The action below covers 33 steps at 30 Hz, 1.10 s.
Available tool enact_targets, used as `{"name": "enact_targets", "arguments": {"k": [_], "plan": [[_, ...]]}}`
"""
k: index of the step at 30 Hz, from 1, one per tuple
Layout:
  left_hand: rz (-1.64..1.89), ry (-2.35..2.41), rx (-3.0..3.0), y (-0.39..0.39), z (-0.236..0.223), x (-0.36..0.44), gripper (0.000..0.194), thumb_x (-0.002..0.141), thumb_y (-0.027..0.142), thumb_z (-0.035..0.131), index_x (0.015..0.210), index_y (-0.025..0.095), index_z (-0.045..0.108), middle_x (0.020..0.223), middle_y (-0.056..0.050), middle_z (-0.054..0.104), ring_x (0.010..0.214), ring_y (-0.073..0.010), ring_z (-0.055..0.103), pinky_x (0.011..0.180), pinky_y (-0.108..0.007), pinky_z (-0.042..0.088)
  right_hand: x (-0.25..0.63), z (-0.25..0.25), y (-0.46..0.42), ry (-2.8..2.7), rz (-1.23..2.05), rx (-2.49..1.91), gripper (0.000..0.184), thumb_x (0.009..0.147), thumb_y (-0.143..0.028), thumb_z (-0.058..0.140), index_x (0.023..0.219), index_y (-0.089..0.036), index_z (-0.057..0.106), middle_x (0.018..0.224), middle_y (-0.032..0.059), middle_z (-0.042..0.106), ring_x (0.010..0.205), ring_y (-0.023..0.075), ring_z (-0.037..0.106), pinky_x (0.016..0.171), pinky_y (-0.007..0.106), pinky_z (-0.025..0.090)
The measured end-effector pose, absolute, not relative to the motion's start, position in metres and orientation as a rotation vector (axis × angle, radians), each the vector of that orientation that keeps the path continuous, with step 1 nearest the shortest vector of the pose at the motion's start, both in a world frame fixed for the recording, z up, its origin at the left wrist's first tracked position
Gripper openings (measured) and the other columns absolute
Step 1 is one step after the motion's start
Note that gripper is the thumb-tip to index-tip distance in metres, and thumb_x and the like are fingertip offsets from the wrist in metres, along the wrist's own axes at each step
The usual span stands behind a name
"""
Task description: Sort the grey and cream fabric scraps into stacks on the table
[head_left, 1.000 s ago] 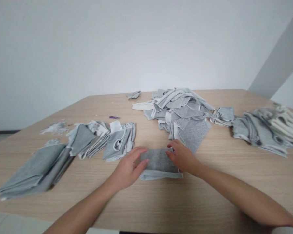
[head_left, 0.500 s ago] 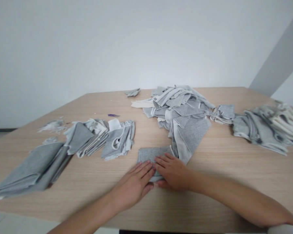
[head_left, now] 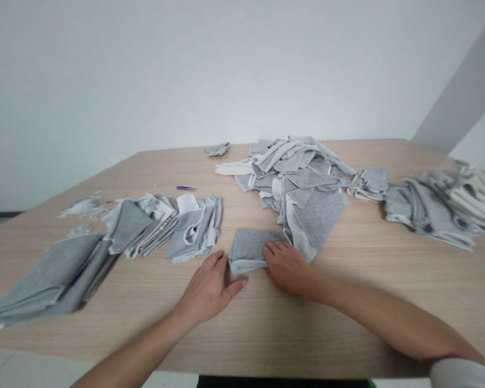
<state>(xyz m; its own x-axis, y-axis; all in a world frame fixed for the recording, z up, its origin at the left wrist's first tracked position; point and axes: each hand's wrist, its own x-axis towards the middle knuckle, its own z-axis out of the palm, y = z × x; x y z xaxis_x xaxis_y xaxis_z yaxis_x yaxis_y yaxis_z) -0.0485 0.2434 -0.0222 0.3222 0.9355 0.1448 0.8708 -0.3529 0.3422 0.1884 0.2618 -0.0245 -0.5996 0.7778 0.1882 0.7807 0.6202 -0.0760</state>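
A small folded grey cloth piece (head_left: pixel 248 248) lies on the wooden table (head_left: pixel 267 323) in front of me. My right hand (head_left: pixel 288 267) rests flat on its right end, fingers stretched out and together. My left hand (head_left: pixel 210 288) lies on the table just left of and below the piece, fingers extended, thumb touching the piece's near left corner. Neither hand grips anything.
A loose heap of grey and white fabric pieces (head_left: pixel 297 183) lies behind the folded piece. Folded stacks sit at the left (head_left: pixel 48 277), centre left (head_left: pixel 173 226) and far right (head_left: pixel 440 207). A purple pen-like item (head_left: pixel 185 188) and lint scraps (head_left: pixel 83 206) lie at the back left.
The cloth was folded into a smaller bundle. Both hands pressed it flat side by side; now the left hand has slid off to the table and the right hand stays on it.
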Motion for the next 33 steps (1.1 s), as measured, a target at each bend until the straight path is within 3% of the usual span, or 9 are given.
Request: {"name": "enact_targets", "arguments": {"k": [3, 9, 12, 16, 19, 21, 24, 27, 33], "plan": [[0.673, 1.548, 2.108, 0.259, -0.025, -0.043, 0.043, 0.075, 0.045, 0.067, 0.101, 0.011, 0.065, 0.117, -0.016, 0.060, 0.115, -0.0324, 0.052, 0.103, -0.048, 0.037, 0.186, -0.025, 0.265, -2.612, 0.023, -1.299, 0.039, 0.093, -0.027, 0.046, 0.125, -0.007, 0.055, 0.135, 0.0203, 0.053, 0.125, 0.0309, 0.049, 0.102, 0.046, 0.040], [0.783, 1.445, 1.762, 0.277, -0.026, -0.037, 0.025, 0.070, 0.032, 0.067, 0.088, 0.016, 0.062, 0.077, -0.001, 0.065, 0.077, -0.0213, 0.062, 0.074, -0.035, 0.050, 0.184, -0.023, 0.265, -2.590, 0.088, -1.268, 0.044, 0.092, -0.036, 0.050, 0.127, -0.009, 0.053, 0.135, 0.0192, 0.052, 0.125, 0.0301, 0.049, 0.102, 0.045, 0.040], [0.824, 1.417, 1.650, 0.271, -0.022, -0.033, 0.046, 0.071, 0.033, 0.068, 0.111, 0.015, 0.055, 0.081, -0.002, 0.066, 0.075, -0.0199, 0.065, 0.065, -0.030, 0.051, 0.184, -0.023, 0.264, -2.615, 0.105, -1.198, 0.049, 0.089, -0.039, 0.056, 0.129, -0.012, 0.051, 0.136, 0.0170, 0.052, 0.125, 0.0302, 0.048, 0.104, 0.046, 0.038], [0.874, 1.475, 1.272, 0.265, -0.012, -0.023, 0.089, 0.075, 0.048, 0.069, 0.144, 0.020, 0.021, 0.097, -0.009, 0.066, 0.069, -0.0182, 0.066, 0.043, -0.021, 0.044, 0.183, -0.022, 0.260, -2.679, 0.118, -1.094, 0.053, 0.089, -0.044, 0.054, 0.133, -0.015, 0.049, 0.137, 0.0172, 0.050, 0.127, 0.0319, 0.045, 0.107, 0.055, 0.031], [0.875, 1.532, 1.146, 0.271, -0.008, -0.017, 0.074, 0.077, 0.056, 0.065, 0.132, 0.012, 0.042, 0.082, -0.007, 0.066, 0.050, -0.0135, 0.059, 0.034, -0.020, 0.039, 0.182, -0.019, 0.254, -2.729, 0.156, -1.011, 0.061, 0.088, -0.053, 0.051, 0.136, -0.016, 0.047, 0.140, 0.0181, 0.047, 0.129, 0.0338, 0.042, 0.107, 0.060, 0.027], [0.841, 1.494, 1.149, 0.276, -0.008, -0.014, 0.057, 0.075, 0.054, 0.067, 0.109, 0.009, 0.059, 0.067, -0.004, 0.064, 0.045, -0.0145, 0.057, 0.035, -0.022, 0.041, 0.181, -0.018, 0.249, -2.754, 0.181, -0.966, 0.064, 0.088, -0.057, 0.049, 0.137, -0.016, 0.046, 0.142, 0.0182, 0.045, 0.129, 0.0348, 0.042, 0.107, 0.062, 0.026], [0.794, 1.372, 1.160, 0.278, -0.008, -0.014, 0.035, 0.068, 0.043, 0.073, 0.084, 0.013, 0.067, 0.063, -0.004, 0.067, 0.055, -0.0209, 0.065, 0.049, -0.031, 0.052, 0.182, -0.019, 0.242, -2.748, 0.207, -0.954, 0.063, 0.089, -0.058, 0.046, 0.136, -0.016, 0.046, 0.144, 0.0179, 0.044, 0.130, 0.0356, 0.042, 0.107, 0.066, 0.024], [0.805, 1.265, 1.184, 0.272, -0.005, -0.019, 0.029, 0.065, 0.038, 0.075, 0.084, 0.016, 0.070, 0.069, -0.003, 0.071, 0.067, -0.0240, 0.069, 0.066, -0.035, 0.055, 0.184, -0.023, 0.238, -2.705, 0.220, -0.973, 0.061, 0.091, -0.057, 0.043, 0.136, -0.015, 0.046, 0.144, 0.0173, 0.044, 0.133, 0.0338, 0.039, 0.110, 0.067, 0.014], [0.861, 1.250, 1.198, 0.264, 0.005, -0.046, 0.035, 0.069, 0.037, 0.072, 0.097, 0.016, 0.069, 0.077, -0.005, 0.074, 0.077, -0.0266, 0.069, 0.072, -0.036, 0.054, 0.187, -0.030, 0.237, -2.607, 0.236, -1.020, 0.062, 0.092, -0.056, 0.042, 0.137, -0.014, 0.046, 0.145, 0.0166, 0.044, 0.136, 0.0318, 0.035, 0.114, 0.063, 0.002]]}}
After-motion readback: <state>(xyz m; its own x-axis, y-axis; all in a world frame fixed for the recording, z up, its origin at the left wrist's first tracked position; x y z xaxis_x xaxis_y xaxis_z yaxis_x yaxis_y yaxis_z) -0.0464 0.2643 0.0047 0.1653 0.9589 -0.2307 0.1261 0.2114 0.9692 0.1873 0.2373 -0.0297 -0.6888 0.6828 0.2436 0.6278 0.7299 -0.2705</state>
